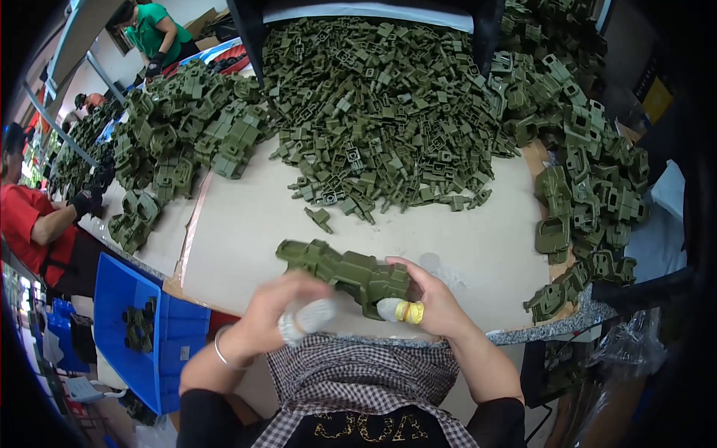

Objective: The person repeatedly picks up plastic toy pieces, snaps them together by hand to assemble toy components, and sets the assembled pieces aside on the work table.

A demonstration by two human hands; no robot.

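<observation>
Vehicle body [351,267] | right fingers [402,310] gripping its right end | left fingers [306,319] blurred by near edge, hold unclear

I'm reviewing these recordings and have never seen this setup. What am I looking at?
There is no machine, just a person's own two hands. The single picture comes from a wide fisheye camera on that person's head, looking down, so straight edges bend near the rim. The right hand grips a green vehicle-shaped piece. The left hand is blurred beside it; whether it touches is unclear. On the pale table lies a heap of small green parts, with larger green pieces piled on both sides.
</observation>
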